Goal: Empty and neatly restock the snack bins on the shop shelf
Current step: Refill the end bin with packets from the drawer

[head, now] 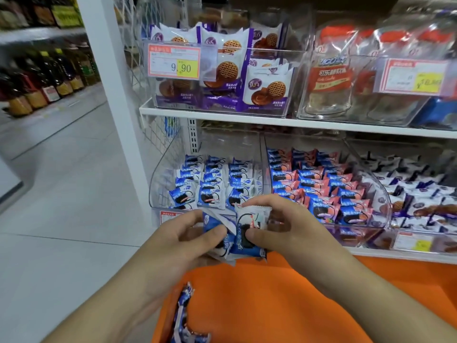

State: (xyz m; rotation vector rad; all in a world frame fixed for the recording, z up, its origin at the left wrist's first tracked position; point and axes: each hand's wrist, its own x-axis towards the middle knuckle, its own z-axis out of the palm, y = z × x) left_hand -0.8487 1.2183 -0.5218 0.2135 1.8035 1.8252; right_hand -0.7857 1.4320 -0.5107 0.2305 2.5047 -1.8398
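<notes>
My left hand (183, 241) and my right hand (284, 226) both hold a small bunch of blue-and-white cookie packets (237, 233) in front of the lower shelf. Each hand's fingers curl round the packets, thumbs on top. Just behind them stands a clear bin (158, 184) with blue cookie packets (210, 184) lined up in rows. To its right a second clear bin (385, 201) holds rows of pink-and-blue packets (321, 186). Several more blue packets (184, 318) lie in an orange container (284, 305) below my arms.
The upper shelf (222, 115) carries a clear bin of purple-and-white waffle biscuit packs (247, 78) with a price tag (173, 61), and a bin of red-labelled bags (331, 73). A bin at lower right holds white-and-purple packs (420, 194). A tiled aisle and bottle shelves (42, 78) lie to the left.
</notes>
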